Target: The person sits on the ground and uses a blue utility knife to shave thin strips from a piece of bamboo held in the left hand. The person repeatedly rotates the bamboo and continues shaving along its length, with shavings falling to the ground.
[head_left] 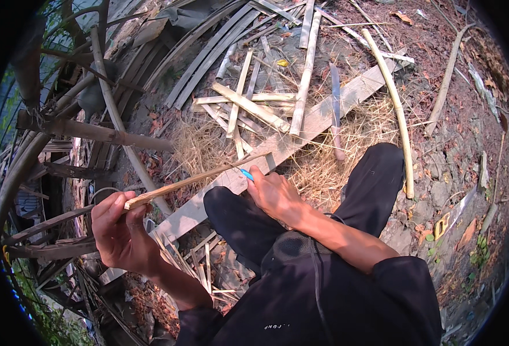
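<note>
My left hand (121, 230) pinches the near end of a split bamboo strip (194, 180) between thumb and fingers. The strip slants up to the right, its far end over a long grey plank (188, 216). My right hand (273, 193) is closed around a slim blue pen-like tool (246, 173). The tool's tip is at the strip's lower edge; whether it touches is too small to tell. A long-bladed machete (335, 98) with a brownish handle lies across the plank, beyond my right hand.
Several split bamboo pieces (254, 109) lie heaped beyond the plank. Pale shavings (318, 173) cover the ground near my knees. A long bamboo pole (394, 104) and a yellow-handled saw (442, 225) lie at right. A pole framework (93, 131) stands at left.
</note>
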`<state>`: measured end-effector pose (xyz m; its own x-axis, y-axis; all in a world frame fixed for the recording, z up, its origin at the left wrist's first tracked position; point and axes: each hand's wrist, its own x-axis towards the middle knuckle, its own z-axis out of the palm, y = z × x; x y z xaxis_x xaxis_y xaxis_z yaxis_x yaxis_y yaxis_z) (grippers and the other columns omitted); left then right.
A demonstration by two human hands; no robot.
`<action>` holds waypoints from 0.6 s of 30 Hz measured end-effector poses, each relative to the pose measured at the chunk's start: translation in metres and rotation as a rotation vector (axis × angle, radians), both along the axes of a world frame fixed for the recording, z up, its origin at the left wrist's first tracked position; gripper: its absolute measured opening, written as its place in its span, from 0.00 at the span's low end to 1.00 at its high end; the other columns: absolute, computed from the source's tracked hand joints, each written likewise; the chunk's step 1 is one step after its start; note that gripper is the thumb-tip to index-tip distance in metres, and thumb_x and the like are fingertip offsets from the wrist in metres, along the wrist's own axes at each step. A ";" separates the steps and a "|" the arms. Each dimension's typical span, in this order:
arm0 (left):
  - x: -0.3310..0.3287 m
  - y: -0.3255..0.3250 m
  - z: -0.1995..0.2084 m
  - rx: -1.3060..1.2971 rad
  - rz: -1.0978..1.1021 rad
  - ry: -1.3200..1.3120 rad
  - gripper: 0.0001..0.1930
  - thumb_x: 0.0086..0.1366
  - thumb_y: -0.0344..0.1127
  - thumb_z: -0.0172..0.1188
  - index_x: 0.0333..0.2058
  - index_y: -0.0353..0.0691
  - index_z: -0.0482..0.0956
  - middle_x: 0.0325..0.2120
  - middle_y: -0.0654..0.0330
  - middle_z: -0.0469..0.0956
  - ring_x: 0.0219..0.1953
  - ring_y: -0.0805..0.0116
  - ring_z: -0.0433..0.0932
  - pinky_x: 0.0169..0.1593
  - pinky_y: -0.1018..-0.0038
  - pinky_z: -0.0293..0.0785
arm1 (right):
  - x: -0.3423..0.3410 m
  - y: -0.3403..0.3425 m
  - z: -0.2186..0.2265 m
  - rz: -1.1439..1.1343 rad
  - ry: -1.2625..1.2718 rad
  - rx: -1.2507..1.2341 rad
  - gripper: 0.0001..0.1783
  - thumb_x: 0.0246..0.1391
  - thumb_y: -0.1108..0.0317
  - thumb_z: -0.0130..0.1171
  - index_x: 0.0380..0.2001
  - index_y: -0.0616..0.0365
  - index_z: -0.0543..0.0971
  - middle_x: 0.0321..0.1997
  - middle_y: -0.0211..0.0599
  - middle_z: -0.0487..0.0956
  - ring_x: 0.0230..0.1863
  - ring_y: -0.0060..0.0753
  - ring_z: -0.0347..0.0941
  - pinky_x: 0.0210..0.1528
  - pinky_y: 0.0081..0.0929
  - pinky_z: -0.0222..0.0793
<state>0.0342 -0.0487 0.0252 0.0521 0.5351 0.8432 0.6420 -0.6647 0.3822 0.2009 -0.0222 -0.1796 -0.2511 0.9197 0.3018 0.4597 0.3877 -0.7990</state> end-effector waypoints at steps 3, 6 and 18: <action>-0.001 -0.004 0.000 -0.015 -0.010 0.043 0.11 0.55 0.17 0.59 0.38 0.29 0.73 0.33 0.48 0.74 0.32 0.67 0.76 0.30 0.78 0.79 | 0.024 0.004 -0.044 0.077 -0.045 -0.623 0.17 0.60 0.65 0.43 0.42 0.70 0.70 0.23 0.60 0.75 0.24 0.58 0.74 0.27 0.48 0.70; -0.002 -0.001 -0.002 -0.010 -0.032 0.025 0.12 0.53 0.15 0.59 0.38 0.29 0.73 0.34 0.47 0.74 0.33 0.66 0.76 0.31 0.77 0.79 | 0.052 -0.012 -0.078 -0.060 -0.331 -0.500 0.16 0.60 0.65 0.39 0.39 0.69 0.70 0.26 0.62 0.76 0.28 0.60 0.75 0.33 0.48 0.69; -0.001 0.000 -0.005 -0.010 -0.002 -0.040 0.09 0.58 0.20 0.58 0.38 0.30 0.71 0.32 0.46 0.73 0.31 0.65 0.76 0.27 0.76 0.79 | 0.015 0.024 -0.038 0.096 -0.123 -0.518 0.16 0.60 0.63 0.41 0.38 0.67 0.70 0.23 0.64 0.75 0.30 0.65 0.74 0.32 0.53 0.70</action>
<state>0.0328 -0.0486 0.0206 0.0197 0.5438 0.8390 0.6250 -0.6617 0.4141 0.2164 0.0014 -0.2173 -0.3460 0.9116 -0.2219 0.5440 0.0022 -0.8391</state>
